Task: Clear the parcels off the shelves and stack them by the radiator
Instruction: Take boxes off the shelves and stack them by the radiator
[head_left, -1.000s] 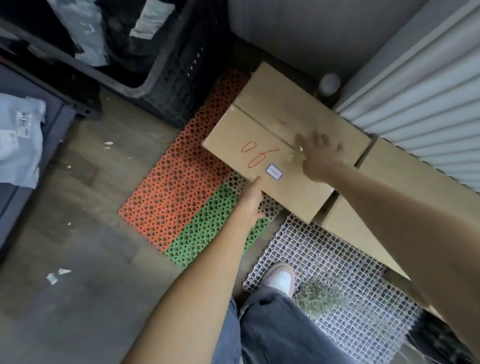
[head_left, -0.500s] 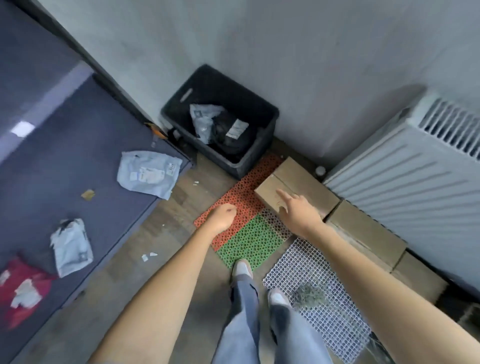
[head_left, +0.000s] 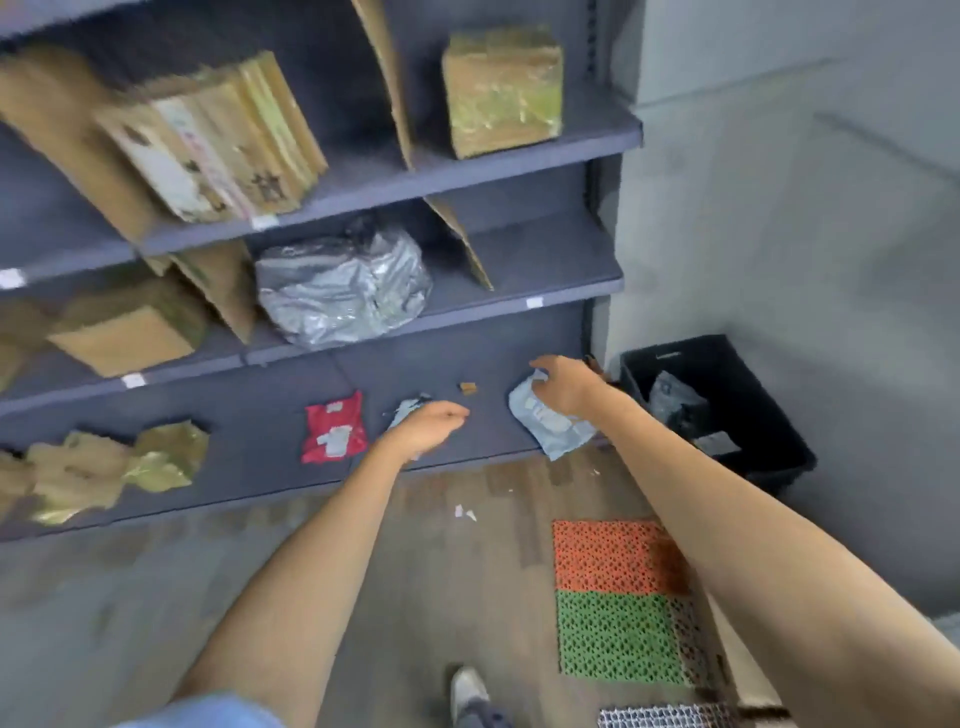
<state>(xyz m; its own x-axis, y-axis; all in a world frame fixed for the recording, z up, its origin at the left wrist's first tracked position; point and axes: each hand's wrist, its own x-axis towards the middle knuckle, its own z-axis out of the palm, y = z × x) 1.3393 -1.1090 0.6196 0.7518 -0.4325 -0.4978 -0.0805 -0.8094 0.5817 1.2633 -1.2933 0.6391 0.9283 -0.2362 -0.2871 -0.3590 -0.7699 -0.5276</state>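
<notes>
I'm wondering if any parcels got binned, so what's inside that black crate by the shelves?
Inside the black crate lies a dark grey plastic bag with a pale labelled packet beside it. The crate's near wall and the bag cover the bottom, so anything beneath cannot be seen.

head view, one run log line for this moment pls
right hand on pale mailer | left hand loosely curled, empty | red parcel on bottom shelf

Black crate (head_left: 727, 410) beside bottom shelf (head_left: 260, 415)
</notes>
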